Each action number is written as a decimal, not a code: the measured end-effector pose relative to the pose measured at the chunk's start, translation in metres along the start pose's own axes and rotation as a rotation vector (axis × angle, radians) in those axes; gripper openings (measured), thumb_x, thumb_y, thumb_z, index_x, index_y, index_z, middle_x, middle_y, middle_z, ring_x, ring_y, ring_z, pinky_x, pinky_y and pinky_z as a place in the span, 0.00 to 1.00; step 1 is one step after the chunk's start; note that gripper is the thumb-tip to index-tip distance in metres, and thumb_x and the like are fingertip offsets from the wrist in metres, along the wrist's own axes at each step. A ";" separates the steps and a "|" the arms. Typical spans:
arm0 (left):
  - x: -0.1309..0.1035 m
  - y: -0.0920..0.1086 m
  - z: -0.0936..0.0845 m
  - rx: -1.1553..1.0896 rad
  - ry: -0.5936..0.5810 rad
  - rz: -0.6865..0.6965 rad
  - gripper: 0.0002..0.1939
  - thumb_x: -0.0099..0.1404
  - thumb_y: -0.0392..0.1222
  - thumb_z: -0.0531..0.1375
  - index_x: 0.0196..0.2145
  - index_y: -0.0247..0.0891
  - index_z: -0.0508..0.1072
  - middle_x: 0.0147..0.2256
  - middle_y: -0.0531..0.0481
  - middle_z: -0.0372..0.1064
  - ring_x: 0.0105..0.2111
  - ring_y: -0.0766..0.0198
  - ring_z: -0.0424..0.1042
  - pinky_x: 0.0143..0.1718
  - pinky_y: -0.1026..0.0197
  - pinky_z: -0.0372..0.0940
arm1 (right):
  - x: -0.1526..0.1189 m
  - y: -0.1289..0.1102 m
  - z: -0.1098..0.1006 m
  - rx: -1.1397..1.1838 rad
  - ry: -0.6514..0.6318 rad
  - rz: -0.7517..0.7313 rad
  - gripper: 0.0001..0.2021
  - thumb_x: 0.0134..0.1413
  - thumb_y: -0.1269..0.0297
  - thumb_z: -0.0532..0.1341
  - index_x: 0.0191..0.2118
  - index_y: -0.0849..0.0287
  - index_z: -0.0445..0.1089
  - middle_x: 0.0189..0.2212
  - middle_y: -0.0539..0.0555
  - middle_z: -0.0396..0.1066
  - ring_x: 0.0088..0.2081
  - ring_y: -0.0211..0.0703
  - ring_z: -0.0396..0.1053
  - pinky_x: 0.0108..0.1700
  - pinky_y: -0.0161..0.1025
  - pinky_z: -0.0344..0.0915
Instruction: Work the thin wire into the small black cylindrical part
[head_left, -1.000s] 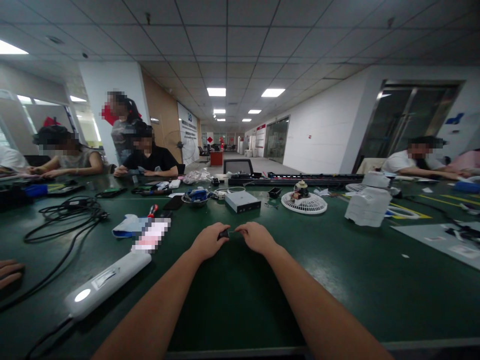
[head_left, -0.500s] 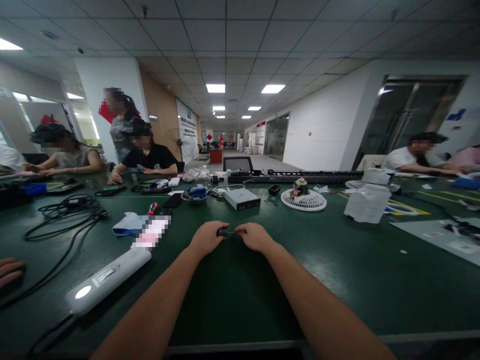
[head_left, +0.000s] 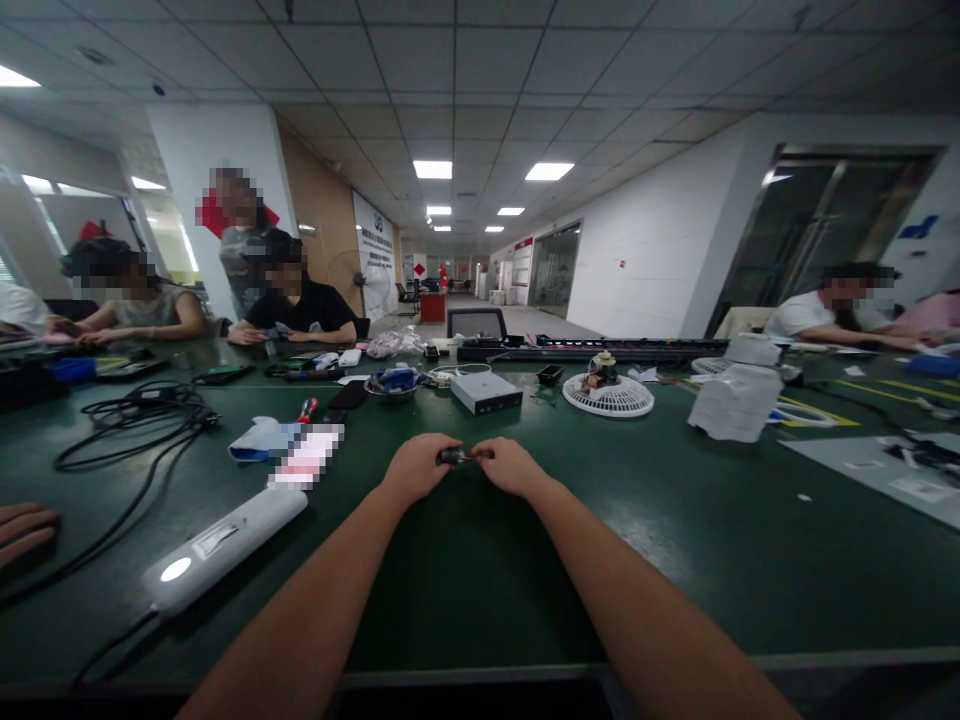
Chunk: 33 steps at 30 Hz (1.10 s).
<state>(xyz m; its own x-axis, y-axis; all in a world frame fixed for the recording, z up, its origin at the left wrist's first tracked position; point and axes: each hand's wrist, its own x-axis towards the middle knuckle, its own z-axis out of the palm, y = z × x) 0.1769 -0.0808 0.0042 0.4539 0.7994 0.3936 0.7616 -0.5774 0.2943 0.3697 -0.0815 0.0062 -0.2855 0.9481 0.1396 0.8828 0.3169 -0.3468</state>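
Note:
My left hand [head_left: 421, 470] is closed around the dark handle of a small screwdriver [head_left: 451, 456], held level above the green table. From the handle a thin metal shaft points right, toward my right hand [head_left: 507, 466]. The thumb and fingers of my right hand are pinched at the shaft's far end. Whether a tiny part sits between those fingertips is too small to tell. Just beyond both hands lies a silver optical drive [head_left: 486, 393], a flat metal box with a dark front.
A white fan grille with motor [head_left: 607, 394] and a white plastic housing [head_left: 735, 405] stand right. Left are a white power strip [head_left: 225, 550], black cables [head_left: 142, 430] and a cloth [head_left: 262, 440]. A co-worker's hand [head_left: 26, 530] rests far left; other people sit around.
The screwdriver handle and my right fingertips are slightly closer together, with less shaft showing. My view has shifted a little. Across the table, the person in black has moved their hands.

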 end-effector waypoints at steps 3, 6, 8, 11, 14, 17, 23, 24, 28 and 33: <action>0.001 0.000 0.001 0.011 -0.003 -0.038 0.20 0.57 0.34 0.63 0.49 0.43 0.75 0.48 0.51 0.74 0.50 0.57 0.71 0.54 0.58 0.62 | -0.001 -0.003 -0.001 -0.030 0.012 0.062 0.17 0.57 0.65 0.53 0.46 0.48 0.76 0.43 0.53 0.76 0.45 0.48 0.73 0.44 0.39 0.65; 0.002 -0.003 0.004 0.022 0.006 -0.082 0.20 0.58 0.35 0.63 0.50 0.43 0.74 0.49 0.50 0.74 0.50 0.56 0.70 0.54 0.58 0.62 | -0.001 -0.005 -0.003 -0.058 0.021 0.127 0.16 0.57 0.55 0.55 0.42 0.51 0.77 0.40 0.57 0.77 0.43 0.52 0.73 0.43 0.43 0.65; 0.002 -0.005 0.005 0.032 0.024 -0.108 0.20 0.59 0.35 0.62 0.50 0.42 0.74 0.50 0.48 0.73 0.51 0.56 0.70 0.55 0.57 0.61 | -0.002 -0.007 -0.006 -0.070 0.038 0.174 0.19 0.55 0.48 0.55 0.39 0.54 0.78 0.39 0.60 0.77 0.42 0.56 0.73 0.42 0.46 0.66; 0.002 -0.010 0.008 0.054 0.052 -0.161 0.20 0.60 0.36 0.61 0.51 0.39 0.73 0.49 0.45 0.73 0.50 0.54 0.70 0.55 0.57 0.62 | -0.004 -0.011 -0.007 -0.063 0.071 0.213 0.21 0.53 0.44 0.57 0.37 0.57 0.77 0.36 0.61 0.76 0.40 0.57 0.73 0.40 0.47 0.66; 0.003 -0.015 0.011 0.070 0.070 -0.206 0.20 0.60 0.36 0.60 0.51 0.36 0.72 0.49 0.42 0.72 0.50 0.54 0.70 0.55 0.56 0.62 | -0.005 -0.016 -0.004 -0.049 0.124 0.186 0.17 0.55 0.50 0.57 0.41 0.55 0.75 0.39 0.59 0.75 0.42 0.53 0.72 0.41 0.43 0.66; 0.004 -0.019 0.014 0.081 0.073 -0.240 0.21 0.60 0.34 0.58 0.51 0.34 0.72 0.50 0.40 0.72 0.49 0.54 0.71 0.54 0.57 0.62 | -0.003 -0.022 0.004 -0.035 0.141 0.125 0.14 0.59 0.56 0.56 0.45 0.51 0.74 0.41 0.55 0.74 0.43 0.47 0.71 0.43 0.40 0.65; 0.005 -0.020 0.014 0.089 0.064 -0.265 0.23 0.56 0.32 0.59 0.51 0.33 0.71 0.48 0.39 0.71 0.49 0.54 0.70 0.53 0.57 0.62 | 0.003 -0.021 0.016 0.037 0.135 0.075 0.10 0.55 0.59 0.61 0.41 0.51 0.77 0.43 0.55 0.73 0.42 0.46 0.71 0.42 0.38 0.64; 0.005 -0.020 0.013 0.088 0.064 -0.263 0.23 0.56 0.32 0.59 0.51 0.33 0.71 0.47 0.39 0.70 0.48 0.54 0.70 0.53 0.57 0.62 | 0.004 -0.018 0.016 0.069 0.135 0.065 0.09 0.55 0.60 0.62 0.40 0.52 0.77 0.40 0.54 0.74 0.41 0.46 0.72 0.41 0.38 0.65; 0.004 -0.013 0.011 0.067 0.063 -0.233 0.18 0.58 0.34 0.60 0.48 0.36 0.74 0.46 0.42 0.70 0.46 0.55 0.71 0.51 0.57 0.63 | 0.007 -0.005 0.009 0.237 0.174 0.032 0.09 0.57 0.59 0.61 0.39 0.53 0.77 0.35 0.50 0.76 0.37 0.40 0.73 0.38 0.32 0.65; 0.002 -0.005 0.008 0.010 0.041 -0.177 0.17 0.59 0.41 0.63 0.47 0.40 0.74 0.45 0.45 0.72 0.45 0.57 0.71 0.48 0.59 0.64 | 0.011 0.002 0.009 0.425 0.196 0.050 0.14 0.63 0.56 0.54 0.41 0.58 0.72 0.25 0.48 0.72 0.18 0.33 0.67 0.22 0.29 0.62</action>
<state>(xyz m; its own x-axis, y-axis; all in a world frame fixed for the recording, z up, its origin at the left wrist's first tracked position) 0.1781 -0.0750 -0.0034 0.2930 0.8808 0.3720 0.8328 -0.4262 0.3533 0.3650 -0.0705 -0.0012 -0.1348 0.9529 0.2718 0.6508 0.2920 -0.7009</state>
